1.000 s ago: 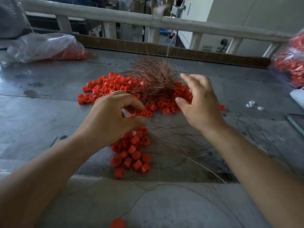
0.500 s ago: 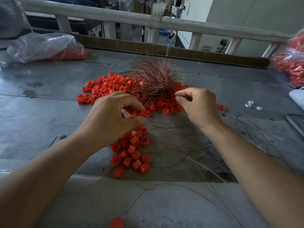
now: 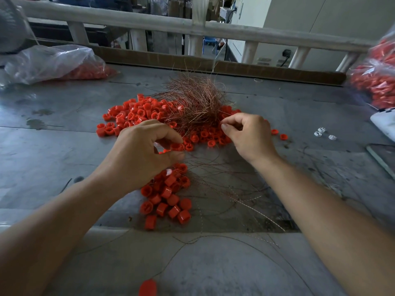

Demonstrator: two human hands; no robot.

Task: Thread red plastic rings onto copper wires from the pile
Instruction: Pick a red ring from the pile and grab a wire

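A loose pile of red plastic rings [image 3: 136, 116] spreads across the middle of the grey table [image 3: 53, 146]. A tangled bundle of copper wires [image 3: 196, 103] lies on top of it. A second heap of threaded red rings [image 3: 166, 199] sits nearer me, with thin wires trailing to the right. My left hand [image 3: 141, 159] pinches a red ring [image 3: 176, 146] between thumb and forefinger. My right hand [image 3: 245, 135], fingers curled, pinches a copper wire at the near edge of the bundle.
A clear bag of red rings [image 3: 59, 65] lies at the back left, another bag [image 3: 378, 77] at the right edge. Small white parts [image 3: 320, 132] lie at the right. One red ring [image 3: 147, 287] sits near the front edge. A railing [image 3: 192, 26] runs behind.
My right hand closed from spread fingers to a pinch at the wire bundle's near edge. My left hand has stayed in place with its ring.
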